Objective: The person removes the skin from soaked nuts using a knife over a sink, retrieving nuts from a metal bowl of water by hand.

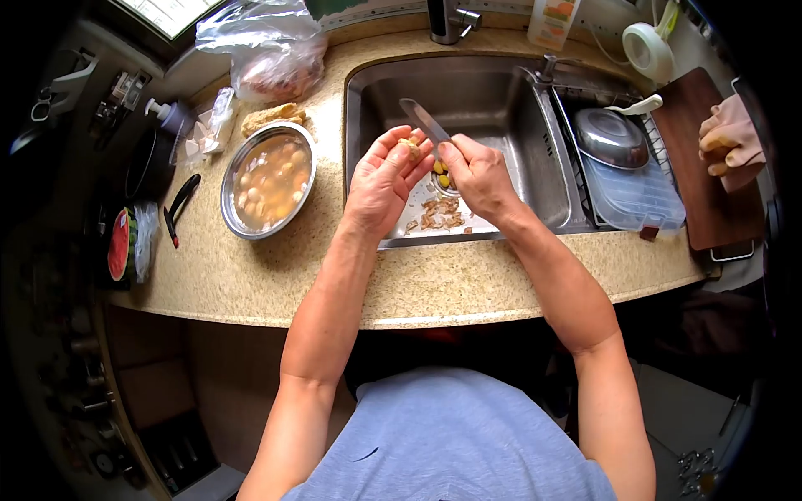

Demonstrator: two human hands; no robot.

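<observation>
Above the sink's near edge, my left hand (380, 179) holds a small yellowish-brown food piece (409, 149) in its curled fingers. My right hand (480, 179) grips a knife (424, 121), its blade slanting up and left beside the piece. Below the hands, brown peelings (443, 214) lie at the near side of the sink (535, 175). Yellow pieces (441, 172) show between the hands, partly hidden by them. On the counter to the left stands a metal bowl (227, 204) with round pale pieces in cloudy liquid.
A plastic bag (276, 63) and a yellowish cloth (271, 117) lie behind the bowl; a black-handled peeler (177, 209) lies left of it. Right of the sink, a rack holds a metal lid (611, 138) and plastic box (635, 194), beside a brown board (710, 167). The faucet (447, 23) stands behind.
</observation>
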